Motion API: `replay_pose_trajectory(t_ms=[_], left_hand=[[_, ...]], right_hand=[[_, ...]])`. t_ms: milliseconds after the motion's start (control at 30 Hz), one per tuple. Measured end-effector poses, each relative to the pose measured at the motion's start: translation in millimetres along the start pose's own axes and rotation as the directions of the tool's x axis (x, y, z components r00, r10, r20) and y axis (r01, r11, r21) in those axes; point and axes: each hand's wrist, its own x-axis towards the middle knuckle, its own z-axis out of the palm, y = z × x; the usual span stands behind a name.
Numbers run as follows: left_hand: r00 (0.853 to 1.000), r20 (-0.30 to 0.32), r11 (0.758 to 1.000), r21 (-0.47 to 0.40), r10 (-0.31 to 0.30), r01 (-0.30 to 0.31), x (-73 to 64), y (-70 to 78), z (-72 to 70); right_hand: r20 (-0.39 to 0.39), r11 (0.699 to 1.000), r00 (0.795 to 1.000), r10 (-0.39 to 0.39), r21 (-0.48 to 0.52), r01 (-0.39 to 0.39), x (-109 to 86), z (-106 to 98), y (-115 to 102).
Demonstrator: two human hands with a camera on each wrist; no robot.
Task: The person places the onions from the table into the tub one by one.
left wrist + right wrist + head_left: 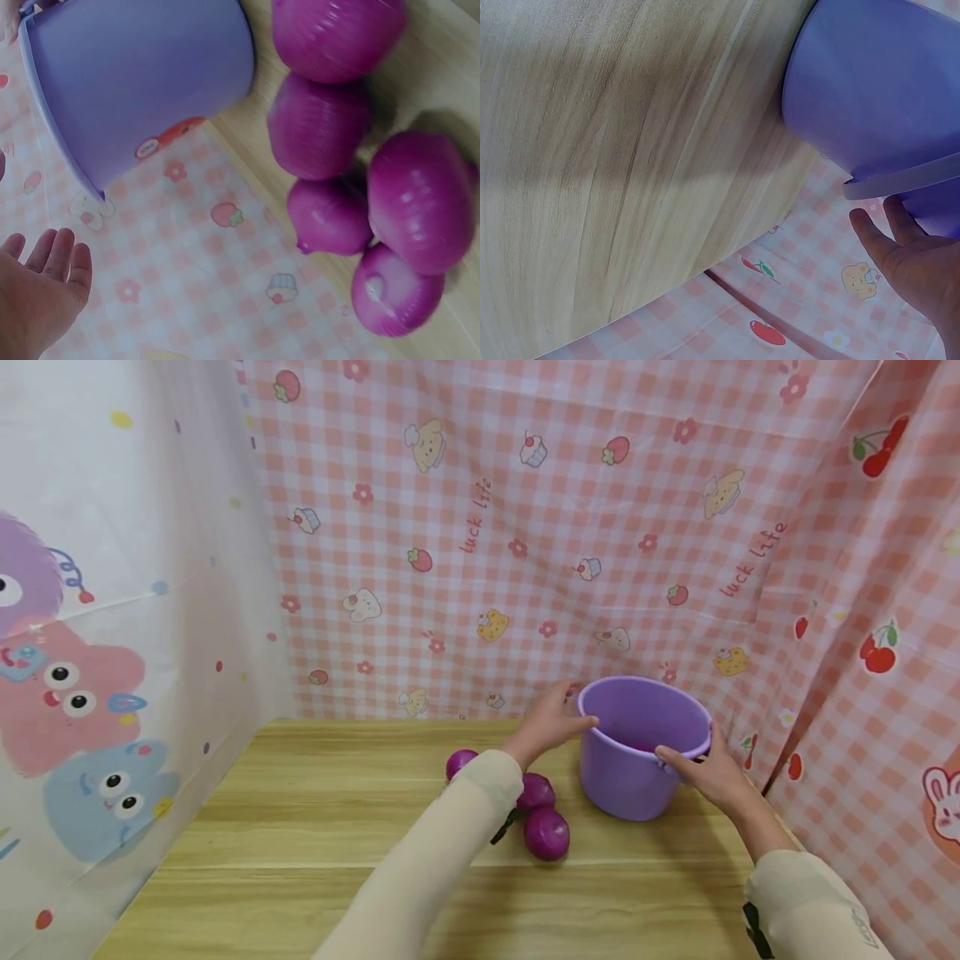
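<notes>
Head view, and the purple bucket (630, 789) stands on the wooden table (337, 827), over at the right near the back, a hand to either side! The left hand (551, 718) is up at its left rim, thumb reaching to the edge; the right hand (708, 772) is on the opposite side, thumb over the near rim, fingers along the outside. Something magenta shows down inside the bucket, too little of it to name. Left of the bucket sit purple onions (547, 834), partly behind the left cream sleeve (427, 852). Behind it all, a pink checked cloth (480, 527) with strawberries and cupcakes, and a white cartoon cloth (202, 635) along the left.

Over to the left wrist: the left hand's fingers lie loosely bent, side by side, apart from the bucket's wall; whether the thumb touches the rim, you can't tell from here. Five onions in this one, bunched together on the wood, and a red label (171, 139) on the bucket's side.

Right wrist, and two nearly straight fingers come up to the bucket's handle (915, 178), fingertips right beside it, a small gap between them! The thumb is out of sight, so whether this hand pinches the rim cannot be told; the bucket fills the upper right, wood grain spread across the left
</notes>
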Motion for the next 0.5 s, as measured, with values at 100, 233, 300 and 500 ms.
replay_pose_trajectory(t_ms=[100,233,300,500], left_hand=[[1.000,0.003,1.000,-0.002,-0.011,0.011,-4.3,-5.8,-7.7],[1.000,-0.016,0.999,0.033,-0.011,0.011,-11.0,-15.4,-17.9],[1.000,-0.023,0.999,0.042,-0.008,0.009,-15.2,-20.4,-23.1],[1.000,-0.015,0.998,0.062,-0.024,0.025,-27.9,-36.5,-36.7]], right_hand=[[0.006,1.000,1.000,0.002,0.007,-0.002,-0.1,0,0],[0.014,1.000,1.000,0.013,-0.001,-0.013,0.0,-1,-1],[0.016,1.000,1.000,0.020,-0.010,-0.020,0.1,-1,0],[0.012,1.000,1.000,0.021,-0.023,-0.021,0.6,-1,1]])
